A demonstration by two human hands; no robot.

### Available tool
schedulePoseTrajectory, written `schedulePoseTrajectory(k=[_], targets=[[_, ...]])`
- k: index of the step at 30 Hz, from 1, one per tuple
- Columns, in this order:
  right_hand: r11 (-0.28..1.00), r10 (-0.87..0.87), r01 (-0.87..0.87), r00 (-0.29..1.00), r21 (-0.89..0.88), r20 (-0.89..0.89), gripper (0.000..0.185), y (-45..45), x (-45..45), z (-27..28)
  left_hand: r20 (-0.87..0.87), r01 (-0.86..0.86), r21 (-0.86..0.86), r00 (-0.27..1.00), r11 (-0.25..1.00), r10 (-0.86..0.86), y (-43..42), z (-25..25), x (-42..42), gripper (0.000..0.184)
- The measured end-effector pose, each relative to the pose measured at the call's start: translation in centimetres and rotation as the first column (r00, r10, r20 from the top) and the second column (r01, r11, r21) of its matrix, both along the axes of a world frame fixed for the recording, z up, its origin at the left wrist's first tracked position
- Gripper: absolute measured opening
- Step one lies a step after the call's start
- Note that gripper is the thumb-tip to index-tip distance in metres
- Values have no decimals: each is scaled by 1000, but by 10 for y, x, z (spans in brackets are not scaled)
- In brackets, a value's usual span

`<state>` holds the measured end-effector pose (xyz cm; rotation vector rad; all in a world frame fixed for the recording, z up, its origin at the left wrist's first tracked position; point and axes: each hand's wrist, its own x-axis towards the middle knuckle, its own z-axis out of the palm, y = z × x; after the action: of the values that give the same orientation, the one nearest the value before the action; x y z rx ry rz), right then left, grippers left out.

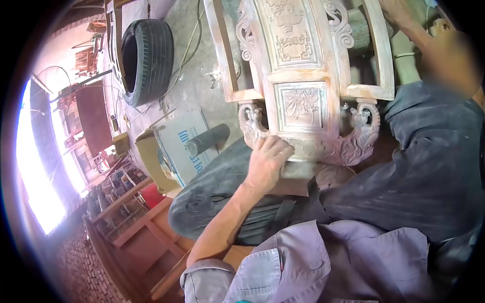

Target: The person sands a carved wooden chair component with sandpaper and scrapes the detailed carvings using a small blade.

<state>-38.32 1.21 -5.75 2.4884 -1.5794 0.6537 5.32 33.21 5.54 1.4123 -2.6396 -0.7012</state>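
A carved wooden chair back (301,108), pale and dusty with raised flower and scroll panels, stands between my knees. Its carved lower rail is closest to my body. My left hand (269,157) is closed over the left part of that rail, fingers curled on its edge. At the top right, my right hand (395,11) is partly cut off by the edge of the view, beside the right side post of the wooden frame (380,45). Its fingers are hidden, so whatever it holds does not show. The right forearm is partly blurred.
A tyre (147,61) stands on the concrete floor to the left, near a hose (194,40). A cardboard box (179,144) and a dark cylinder (209,139) lie by my left knee. Reddish wooden furniture (146,237) stands at lower left.
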Motion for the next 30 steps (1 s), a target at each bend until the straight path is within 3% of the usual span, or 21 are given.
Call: schedulePoseTrajectory(k=[11,14,17,19,22,23,25,26,27,28,30], targets=[[998,46,-49,994,-25,-96,45,8,4,12,-45,15,-37,999,999,-16,11,-2,2,26],[998,37,-36,999,52,-26,58,3,-4,5,-110,-10,-25,994,1000,7,17,-11,-5,29],[986,-116,107,991,125,65,45,14,-10,-24,-69,21,6,997,1000,-20,17,-8,-3,31],[977,-185,170,975,127,122,41,0,-17,-51,-56,4,-24,998,1000,-6,20,-5,2,20],[984,-170,180,956,-18,239,39,-15,-12,-40,47,-66,-36,997,997,67,16,1,16,16],[992,-122,103,937,76,326,34,-16,-17,-38,110,-102,-43,988,994,106,12,9,22,14],[955,-214,11,714,295,667,30,-6,-10,-2,129,-281,-36,950,959,284,2,29,36,8],[968,-222,73,696,239,683,29,-14,-22,-20,50,-364,-47,929,930,366,-4,33,50,12],[973,-230,138,676,186,700,27,-24,-37,-31,86,-509,0,858,861,507,-15,58,50,16],[947,-304,102,582,303,754,24,-20,-36,1,97,-604,36,795,796,599,-23,74,58,18],[851,-481,-8,385,524,787,19,15,-21,100,-100,-634,111,759,765,644,-39,84,90,20]])
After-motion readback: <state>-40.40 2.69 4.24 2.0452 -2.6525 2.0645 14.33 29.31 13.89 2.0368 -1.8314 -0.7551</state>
